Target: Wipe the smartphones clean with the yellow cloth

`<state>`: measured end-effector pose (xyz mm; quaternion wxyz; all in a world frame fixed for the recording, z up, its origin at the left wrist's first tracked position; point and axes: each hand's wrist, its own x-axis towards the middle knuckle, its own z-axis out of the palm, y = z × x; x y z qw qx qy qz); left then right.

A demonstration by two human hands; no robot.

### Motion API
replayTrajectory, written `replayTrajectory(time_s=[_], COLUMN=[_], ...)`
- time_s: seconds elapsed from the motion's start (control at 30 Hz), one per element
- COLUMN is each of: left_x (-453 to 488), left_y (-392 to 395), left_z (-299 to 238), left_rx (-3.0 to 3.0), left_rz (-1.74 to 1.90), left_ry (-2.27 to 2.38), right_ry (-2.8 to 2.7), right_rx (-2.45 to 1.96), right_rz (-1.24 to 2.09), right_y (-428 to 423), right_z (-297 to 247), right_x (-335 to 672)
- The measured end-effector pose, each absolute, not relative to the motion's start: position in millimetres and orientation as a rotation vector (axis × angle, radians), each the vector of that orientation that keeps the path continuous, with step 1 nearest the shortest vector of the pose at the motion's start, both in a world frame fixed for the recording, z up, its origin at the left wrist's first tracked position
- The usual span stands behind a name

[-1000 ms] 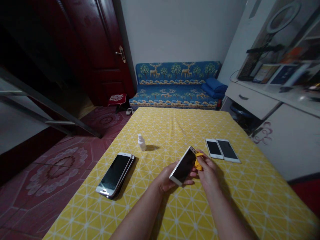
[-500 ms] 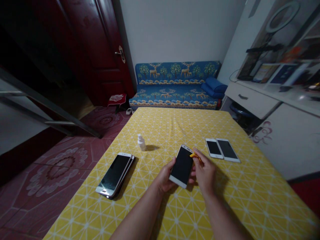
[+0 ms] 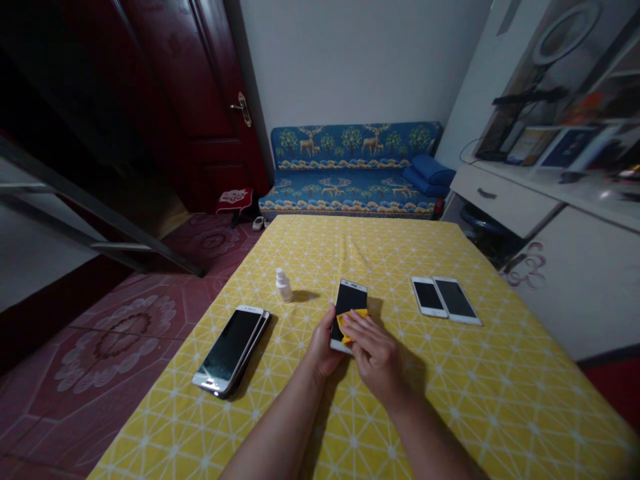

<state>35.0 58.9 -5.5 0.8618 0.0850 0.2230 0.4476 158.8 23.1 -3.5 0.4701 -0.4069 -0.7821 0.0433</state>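
The left hand (image 3: 324, 343) holds a black-screened phone (image 3: 349, 300) by its lower part, screen up, with most of the fingers out of sight beneath it. The right hand (image 3: 374, 357) lies almost flat across the phone, its fingers pressing a yellow cloth (image 3: 354, 321) against the lower half of the glass. The phone sits near the middle of the worktop (image 3: 480, 407), over a yellow patterned covering, though I cannot tell whether it touches the covering or is held just above it.

As things lie, one phone is in hand and four are on the worktop, none of them touched. Two stacked phones (image 3: 227, 350) lie face up at 8 o'clock from the hands. At 2 o'clock, a smaller phone (image 3: 427, 297) and a larger phone (image 3: 456, 300) lie face up, just beside each other. A small white bottle (image 3: 283, 287) stands upright at 10 o'clock, well apart from both hands. How clean any screen is cannot be told from here. A blue sofa (image 3: 350, 180) stands beyond the worktop at 12 o'clock.
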Motion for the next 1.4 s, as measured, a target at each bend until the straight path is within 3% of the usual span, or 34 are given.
replayTrajectory(time_s=[0.37,1.0,1.23,1.4], left_x=[30.8,43.4,38.1,36.6], left_y=[59.4,54.3,49.4,48.2], left_z=[-8.7,-13.4,-7.1,-3.6], left_rx=[0.258,0.371,0.497,0.559], left_rz=[0.851,0.899,0.748,0.838], left_ry=[0.474,0.502,0.540,0.513], right_ry=[-1.977,-1.618,-1.635,-1.685], right_rx=[-0.856,-1.250,-1.159,-1.067], right_rz=[0.183,0.152,0.142,0.166], right_y=[24.3,40.9,35.9,33.6], right_z=[-2.3,-22.6,-8.2,-4.4], right_x=[155.8,174.5,176.0,171.8])
